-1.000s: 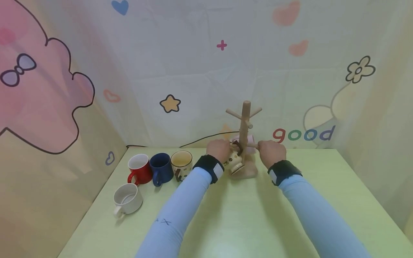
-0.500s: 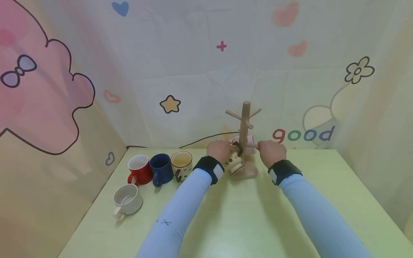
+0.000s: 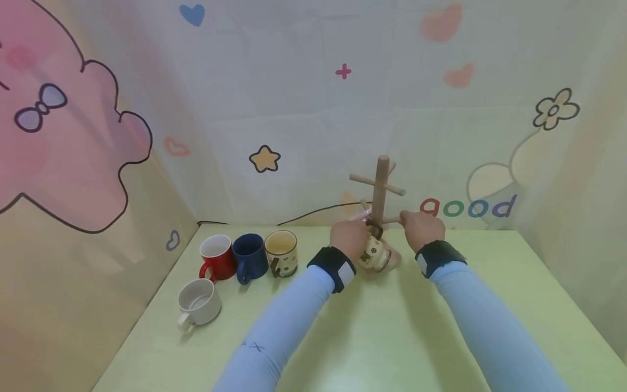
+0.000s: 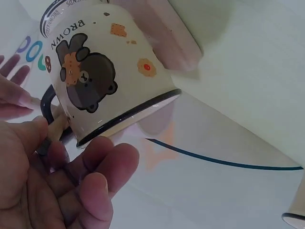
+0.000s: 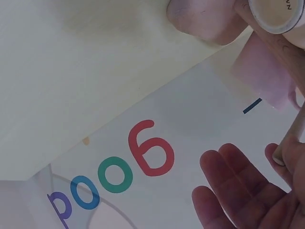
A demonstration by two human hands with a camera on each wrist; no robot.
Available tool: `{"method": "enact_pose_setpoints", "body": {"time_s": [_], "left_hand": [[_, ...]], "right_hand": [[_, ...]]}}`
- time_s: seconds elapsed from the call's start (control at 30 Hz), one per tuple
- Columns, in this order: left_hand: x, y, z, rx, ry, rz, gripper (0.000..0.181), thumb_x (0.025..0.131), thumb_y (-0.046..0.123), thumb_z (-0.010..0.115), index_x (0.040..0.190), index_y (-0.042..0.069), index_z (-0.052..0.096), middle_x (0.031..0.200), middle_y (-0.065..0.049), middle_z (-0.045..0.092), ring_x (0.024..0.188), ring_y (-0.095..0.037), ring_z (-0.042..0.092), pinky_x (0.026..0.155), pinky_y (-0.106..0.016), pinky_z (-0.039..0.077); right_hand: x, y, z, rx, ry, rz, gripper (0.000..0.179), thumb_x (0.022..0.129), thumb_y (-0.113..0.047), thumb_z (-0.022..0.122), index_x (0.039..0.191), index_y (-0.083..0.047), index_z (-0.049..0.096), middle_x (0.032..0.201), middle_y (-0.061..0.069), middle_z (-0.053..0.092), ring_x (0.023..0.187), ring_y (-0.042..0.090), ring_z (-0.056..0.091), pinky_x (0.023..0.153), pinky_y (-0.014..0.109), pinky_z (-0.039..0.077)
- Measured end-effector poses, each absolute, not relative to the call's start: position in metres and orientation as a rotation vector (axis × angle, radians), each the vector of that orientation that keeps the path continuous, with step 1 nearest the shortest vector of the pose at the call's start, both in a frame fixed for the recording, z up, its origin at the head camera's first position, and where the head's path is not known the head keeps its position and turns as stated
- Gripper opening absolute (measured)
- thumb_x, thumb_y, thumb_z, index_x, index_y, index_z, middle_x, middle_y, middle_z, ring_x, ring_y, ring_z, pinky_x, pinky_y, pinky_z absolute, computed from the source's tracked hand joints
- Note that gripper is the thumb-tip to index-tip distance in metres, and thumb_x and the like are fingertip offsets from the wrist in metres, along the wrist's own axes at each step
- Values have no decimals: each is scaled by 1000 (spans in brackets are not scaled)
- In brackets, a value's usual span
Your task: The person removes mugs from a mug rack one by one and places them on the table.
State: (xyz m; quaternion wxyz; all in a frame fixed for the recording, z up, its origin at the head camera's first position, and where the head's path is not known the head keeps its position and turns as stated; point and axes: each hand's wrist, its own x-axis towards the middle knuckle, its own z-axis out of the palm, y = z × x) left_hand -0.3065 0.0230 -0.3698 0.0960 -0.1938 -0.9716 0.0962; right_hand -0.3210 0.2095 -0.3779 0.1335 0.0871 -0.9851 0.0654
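A wooden mug tree (image 3: 380, 190) stands toward the back of the table. On one lower peg, a cream mug (image 4: 95, 62) with a brown bear print hangs by its dark handle, tilted. My left hand (image 3: 350, 237) pinches that peg (image 4: 58, 128) between thumb and fingers, beside the handle. With thumb and index finger, my right hand (image 3: 422, 231) holds another lower peg (image 5: 291, 131); its other fingers are loosely extended. A pink mug (image 5: 267, 71) hangs behind the post, mostly hidden in the head view.
At the left stand a red mug (image 3: 217, 261), a blue mug (image 3: 251, 258) and a second cream mug (image 3: 282, 255) in a row. Nearer lies a white cup (image 3: 200, 302). A printed curtain (image 3: 303, 130) hangs behind the pale green table (image 3: 372, 337).
The mug tree has turned, its pegs now pointing differently. The hanging cream mug and my left hand have come round toward the front; the right hand keeps its peg. The view shifts slightly.
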Motion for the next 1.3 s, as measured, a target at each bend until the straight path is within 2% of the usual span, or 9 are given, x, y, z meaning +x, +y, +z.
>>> {"method": "enact_pose_setpoints", "body": {"time_s": [0.13,0.23,0.47,0.8,0.93,1.07,1.13,1.2,1.3], "left_hand": [[-300,26,-369,-580,-2853,243,28,102,38,54,93,19,72,72,8,63,59,-7,58,50,-25,48],[-298,28,-367,-595,-2859,259,24,101,35,56,95,20,74,77,8,66,63,-7,60,52,-25,51],[-294,36,-364,-584,-2861,299,20,101,31,58,99,23,76,79,9,67,63,-4,59,54,-24,51],[-293,41,-365,-594,-2835,354,17,100,28,59,97,24,76,78,9,67,64,-5,59,53,-24,51],[-291,40,-365,-602,-2825,297,24,101,37,57,93,24,76,74,10,65,59,-4,57,49,-25,50],[-293,31,-367,-608,-2827,168,36,100,50,53,89,24,75,68,11,63,50,-4,50,43,-24,43],[-296,23,-368,-645,-2819,160,35,101,51,50,99,26,74,70,11,62,49,-6,46,41,-25,39],[-298,15,-367,-689,-2811,238,29,101,47,52,115,31,71,78,12,64,49,-7,44,41,-25,36],[-301,2,-367,-677,-2808,297,29,104,43,48,115,29,71,75,8,63,48,-10,42,41,-26,34]], "right_hand": [[-325,212,-381,258,-2864,179,11,97,-16,65,96,-5,64,62,9,60,50,25,55,48,42,48],[-328,212,-382,253,-2869,173,11,97,-16,65,100,-5,64,62,8,60,49,25,54,49,40,49],[-330,214,-383,247,-2860,184,21,99,-17,63,116,-5,64,73,14,68,52,26,58,50,44,51],[-331,213,-376,239,-2927,166,24,101,-19,59,121,-6,60,63,8,61,49,24,55,48,41,49],[-327,212,-370,220,-3011,115,33,103,-24,54,130,-5,55,63,8,59,51,25,54,50,41,50],[-317,205,-365,204,-3002,40,43,103,-27,54,138,-2,49,80,18,60,59,29,56,53,45,53],[-311,200,-366,194,-2942,42,42,102,-25,56,136,-1,50,91,23,60,63,32,58,54,49,55],[-306,194,-368,185,-2892,61,41,102,-23,55,134,1,52,99,27,59,61,32,59,53,50,55],[-299,183,-371,178,-2847,162,34,103,-24,53,123,3,61,102,27,60,57,31,59,51,47,53]]}}
